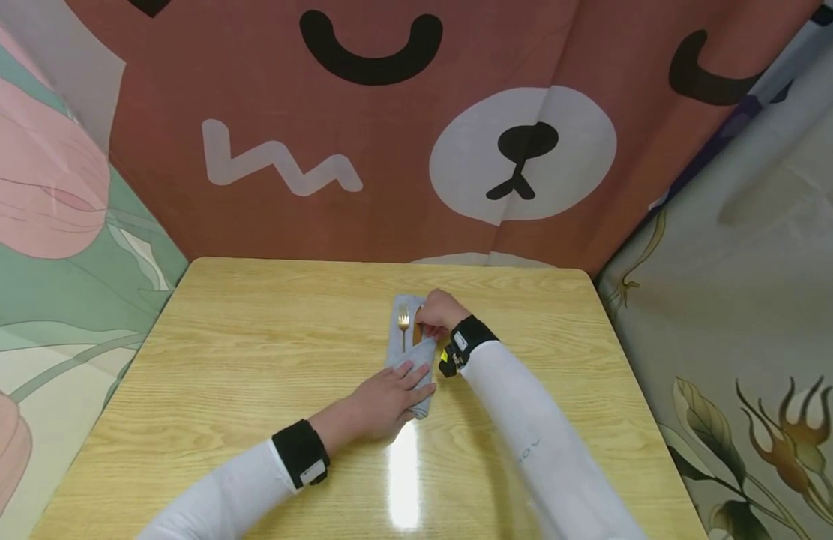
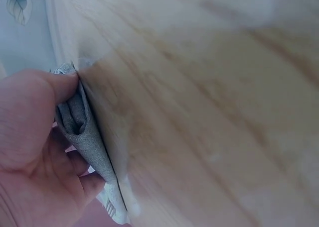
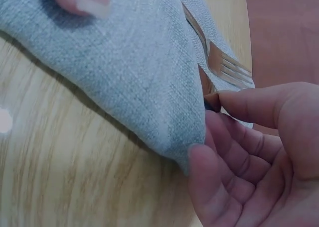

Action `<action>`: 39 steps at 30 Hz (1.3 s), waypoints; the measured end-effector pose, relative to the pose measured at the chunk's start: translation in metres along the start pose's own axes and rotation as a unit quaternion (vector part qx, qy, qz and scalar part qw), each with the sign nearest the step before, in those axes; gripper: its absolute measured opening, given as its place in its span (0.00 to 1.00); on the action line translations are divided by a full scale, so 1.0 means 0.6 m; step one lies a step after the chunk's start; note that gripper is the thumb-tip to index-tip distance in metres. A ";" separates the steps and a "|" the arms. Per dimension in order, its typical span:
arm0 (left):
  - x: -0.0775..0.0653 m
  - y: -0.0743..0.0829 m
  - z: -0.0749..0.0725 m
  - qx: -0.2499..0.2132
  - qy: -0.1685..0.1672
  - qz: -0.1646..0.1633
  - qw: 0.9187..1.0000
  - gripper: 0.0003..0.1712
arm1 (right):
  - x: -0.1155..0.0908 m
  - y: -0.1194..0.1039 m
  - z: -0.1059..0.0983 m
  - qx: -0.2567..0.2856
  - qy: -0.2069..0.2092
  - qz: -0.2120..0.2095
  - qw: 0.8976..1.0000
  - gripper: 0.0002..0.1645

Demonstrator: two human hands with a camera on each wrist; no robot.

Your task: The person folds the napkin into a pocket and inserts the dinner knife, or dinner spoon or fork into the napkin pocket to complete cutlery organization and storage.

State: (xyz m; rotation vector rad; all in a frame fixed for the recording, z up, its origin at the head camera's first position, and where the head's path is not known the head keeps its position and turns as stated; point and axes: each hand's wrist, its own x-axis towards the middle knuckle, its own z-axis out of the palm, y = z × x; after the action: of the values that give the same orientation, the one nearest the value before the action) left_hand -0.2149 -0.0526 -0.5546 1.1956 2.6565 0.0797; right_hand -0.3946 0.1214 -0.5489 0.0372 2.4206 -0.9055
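A folded grey cloth napkin (image 1: 395,352) lies on the table with a gold fork (image 1: 403,318) tucked into its pocket, tines out. My left hand (image 1: 382,401) presses the near part of the napkin with its fingers spread. In the left wrist view its thumb (image 2: 65,85) touches the rolled end of the cloth (image 2: 92,147). My right hand (image 1: 441,311) pinches a gold-brown table knife (image 1: 418,324) beside the fork, between thumb and fingers. In the right wrist view the knife (image 3: 213,100) enters the pocket opening, its lower part hidden by the cloth.
The wooden table (image 1: 268,322) has rounded far corners. A curtain with a bear face (image 1: 362,225) hangs right behind its far edge. Flowered cloths hang along the left side (image 1: 45,300) and the right side (image 1: 726,315). Light glares on the tabletop near the left hand.
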 end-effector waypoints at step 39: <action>0.000 -0.004 0.010 0.008 -0.009 -0.007 1.000 0.33 | 0.015 -0.032 0.022 -0.034 0.104 -0.094 0.990 0.27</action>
State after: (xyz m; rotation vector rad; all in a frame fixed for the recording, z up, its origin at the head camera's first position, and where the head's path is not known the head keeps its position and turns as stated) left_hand -0.2153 -0.0541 -0.5608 1.1756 2.6553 0.0459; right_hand -0.3997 0.0970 -0.5500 -0.1295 2.6831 -0.9402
